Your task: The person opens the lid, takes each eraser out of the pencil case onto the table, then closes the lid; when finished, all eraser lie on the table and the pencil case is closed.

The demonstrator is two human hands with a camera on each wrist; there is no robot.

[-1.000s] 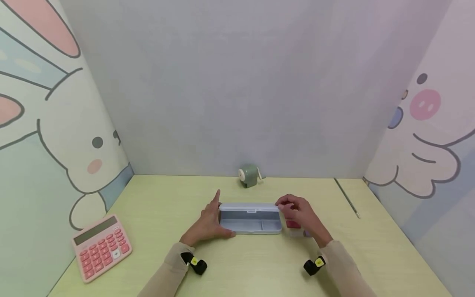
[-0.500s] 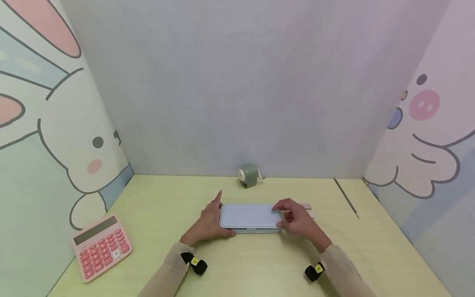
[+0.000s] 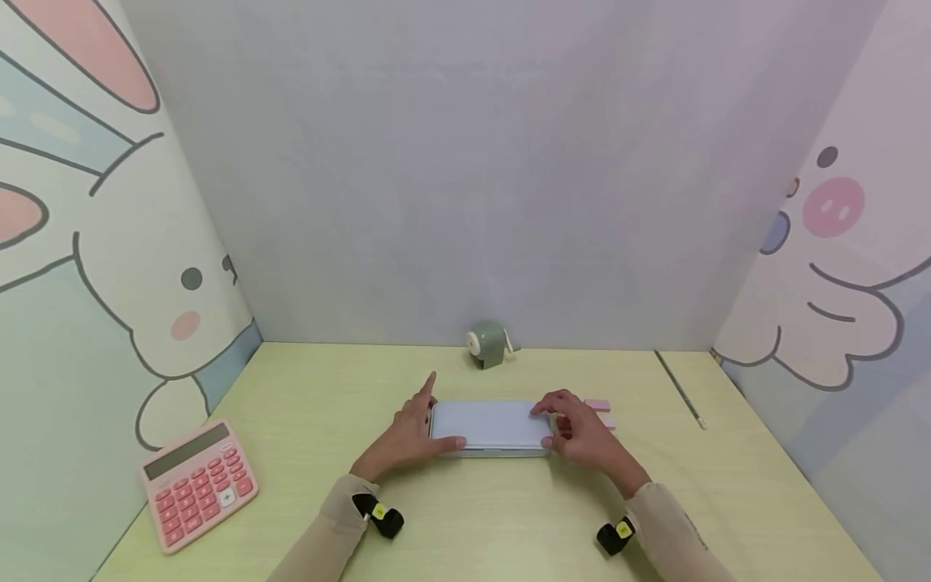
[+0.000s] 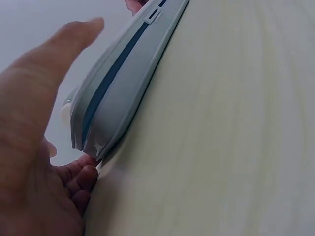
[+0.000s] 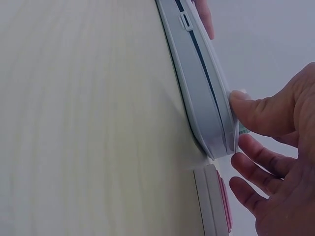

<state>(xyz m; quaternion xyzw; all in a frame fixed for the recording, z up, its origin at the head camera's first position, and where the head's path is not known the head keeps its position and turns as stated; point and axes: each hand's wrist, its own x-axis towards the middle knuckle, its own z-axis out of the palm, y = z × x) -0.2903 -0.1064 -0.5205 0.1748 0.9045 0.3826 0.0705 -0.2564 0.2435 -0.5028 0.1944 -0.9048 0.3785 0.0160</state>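
Note:
A pale lilac-grey pencil case [image 3: 490, 424] lies on the table with its lid down. A thin dark gap runs along the front seam, beside the small clasp [image 5: 186, 21]. My left hand [image 3: 403, 432] holds the left end, its thumb [image 4: 74, 42] over the lid's front and its smaller fingers [image 4: 81, 179] curled at the end. My right hand [image 3: 585, 432] grips the right end. In the right wrist view its thumb [image 5: 256, 112] presses the lid, while the other fingers bend beside the corner.
Pink pieces [image 3: 598, 405] show behind the right hand; a white block with a red top [image 5: 211, 199] lies beside the case. Farther back stands a green pencil sharpener [image 3: 487, 345]. A dark green pencil [image 3: 680, 388] lies right, a pink calculator [image 3: 199, 485] left.
The lid has swung down from upright over the compartments, and its front gap has narrowed. The right hand came down with it. My left thumb has moved up from the base onto the lid.

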